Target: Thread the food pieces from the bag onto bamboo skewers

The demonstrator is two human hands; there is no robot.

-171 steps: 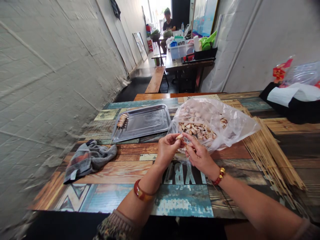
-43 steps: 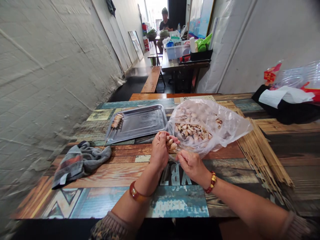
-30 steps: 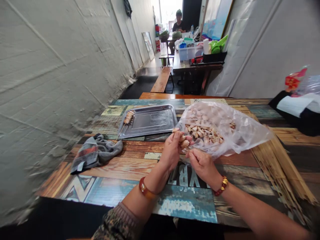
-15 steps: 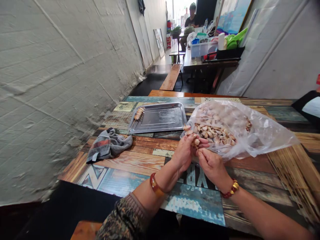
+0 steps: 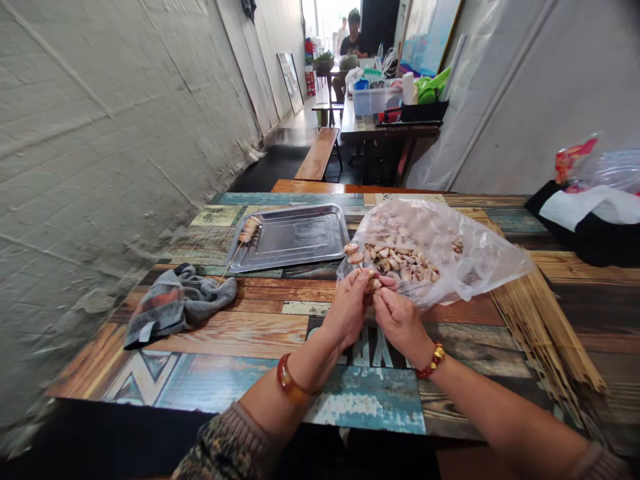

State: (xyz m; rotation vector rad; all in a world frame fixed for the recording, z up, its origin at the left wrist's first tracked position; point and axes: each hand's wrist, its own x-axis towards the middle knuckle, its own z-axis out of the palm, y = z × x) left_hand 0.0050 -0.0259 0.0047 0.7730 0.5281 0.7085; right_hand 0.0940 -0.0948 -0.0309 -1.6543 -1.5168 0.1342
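Observation:
My left hand (image 5: 349, 301) is closed round a thin skewer with small pale food pieces (image 5: 355, 253) on it, which stick up past the fingers. My right hand (image 5: 400, 319) meets it, thumb and fingertips pinched at the skewer's lower part, which is mostly hidden. Just beyond both hands lies an open clear plastic bag (image 5: 480, 267) full of loose pale-brown pieces (image 5: 403, 261), too small to name surely. Left of it, a metal tray (image 5: 300, 257) carries one loaded skewer (image 5: 249, 230) at its left end, the bare stick reaching over the rim.
A crumpled grey cloth (image 5: 183, 303) lies at the table's left. Many bare bamboo skewers (image 5: 545, 327) lie at the right, near a black item with white sheet (image 5: 590, 213). Behind stand a bench (image 5: 319, 153) and a table with a plastic bin (image 5: 375, 101); a person (image 5: 353, 43) sits farther back.
The view has turned to the right, so everything sits farther left. My hands stay together on the skewer, and its food pieces stand up more plainly above my left fingers.

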